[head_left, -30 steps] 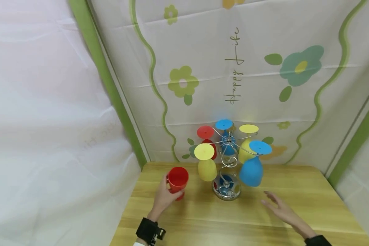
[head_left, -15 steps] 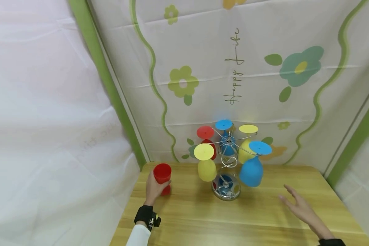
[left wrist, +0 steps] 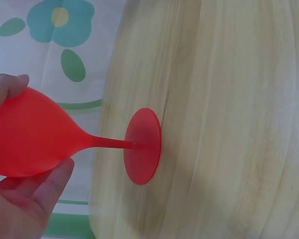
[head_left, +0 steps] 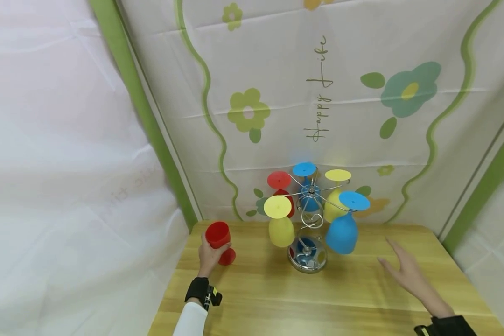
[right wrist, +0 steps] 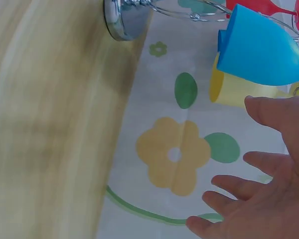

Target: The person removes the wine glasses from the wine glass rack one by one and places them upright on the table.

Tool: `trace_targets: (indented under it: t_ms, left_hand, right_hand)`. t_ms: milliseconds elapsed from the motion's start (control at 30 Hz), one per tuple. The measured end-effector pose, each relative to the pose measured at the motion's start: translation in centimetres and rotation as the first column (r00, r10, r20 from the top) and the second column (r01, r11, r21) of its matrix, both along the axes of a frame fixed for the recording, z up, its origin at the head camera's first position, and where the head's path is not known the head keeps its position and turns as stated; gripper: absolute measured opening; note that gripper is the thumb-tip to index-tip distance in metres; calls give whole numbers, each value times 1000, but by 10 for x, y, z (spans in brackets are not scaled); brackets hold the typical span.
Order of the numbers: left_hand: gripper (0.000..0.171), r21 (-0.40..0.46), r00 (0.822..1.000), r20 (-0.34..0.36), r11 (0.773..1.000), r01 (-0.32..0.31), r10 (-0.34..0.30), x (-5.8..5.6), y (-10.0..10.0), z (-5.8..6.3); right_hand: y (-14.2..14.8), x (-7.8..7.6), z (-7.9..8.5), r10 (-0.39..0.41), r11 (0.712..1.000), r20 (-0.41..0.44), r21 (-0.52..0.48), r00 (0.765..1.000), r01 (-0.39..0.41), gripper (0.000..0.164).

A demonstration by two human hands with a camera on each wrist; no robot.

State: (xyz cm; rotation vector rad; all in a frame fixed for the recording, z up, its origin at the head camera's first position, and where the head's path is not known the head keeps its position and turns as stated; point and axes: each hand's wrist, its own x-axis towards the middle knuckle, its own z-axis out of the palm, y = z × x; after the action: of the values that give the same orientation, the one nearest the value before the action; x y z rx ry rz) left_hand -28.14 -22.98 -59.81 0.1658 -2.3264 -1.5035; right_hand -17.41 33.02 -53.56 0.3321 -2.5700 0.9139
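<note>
while left hand grips red goblet near table edge | right hand wide, gap to blue goblet

The head camera looks ahead and down from up high, seeing the brown wooden table and the white cloth wall with printed flowers. The left wrist camera looks from close by at the round red cup with a thin stem. The right wrist camera looks past the bare right hand to a smooth rounded blue cup. The head camera sees both cups too. Both wrist views are tipped sideways.
</note>
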Motion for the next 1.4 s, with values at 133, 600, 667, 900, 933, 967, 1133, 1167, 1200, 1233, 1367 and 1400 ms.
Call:
trace_targets:
  t_ms: [133, 600, 667, 900, 933, 967, 1133, 1167, 1200, 1233, 1367, 1400]
  left_hand:
    - [87, -5, 1000, 3, 1000, 6, -6, 1, -3, 1]
    - [86, 22, 1000, 18, 999, 23, -24, -1, -1, 5]
    - [86, 26, 1000, 7, 999, 30, -31, -2, -1, 5]
    - [86, 13, 999, 7, 999, 39, -40, 0, 1, 7]
    - [86, 10, 999, 11, 999, 36, -36, 1, 1, 7]
    - [86, 10, 999, 13, 999, 33, -33, 1, 1, 7]
    - [86, -6, 1000, -1, 1000, 19, -19, 0, -1, 7]
    - [86, -6, 1000, -4, 1000, 20, -20, 0, -1, 7]
    - [86, -9, 1000, -7, 1000, 22, -22, 0, -1, 6]
    - [86, -3, 1000, -1, 1000, 22, -22, 0, -2, 6]
    - [86, 7, 1000, 19, 1000, 19, -19, 0, -4, 3]
    - [87, 8, 1000, 22, 1000, 17, -17, 1, -4, 2]
  right_hand:
    - [-2, -15, 23, -3, 999, -134, 41, 991, 9, 78]
    - [-47, -67, 117, 413, 876, -420, 426, 808, -226, 53]
    - [-50, -69, 121, 443, 850, -381, 468, 812, -244, 59]
    - [-42, -70, 128, 501, 807, -281, 495, 819, -323, 49]
    - [-41, -71, 128, 513, 802, -286, 496, 810, -333, 49]
    - [-39, -71, 127, 524, 796, -294, 502, 799, -338, 53]
    - [-38, -73, 129, 536, 783, -301, 528, 789, -330, 45]
    - [-38, -72, 129, 530, 782, -299, 534, 794, -320, 45]
    - [-38, -71, 130, 523, 782, -299, 540, 798, -310, 46]
    - [-39, -69, 130, 515, 784, -302, 545, 802, -297, 46]
    - [-44, -64, 130, 509, 786, -326, 554, 796, -276, 51]
    - [-46, -64, 130, 517, 784, -329, 552, 790, -283, 59]
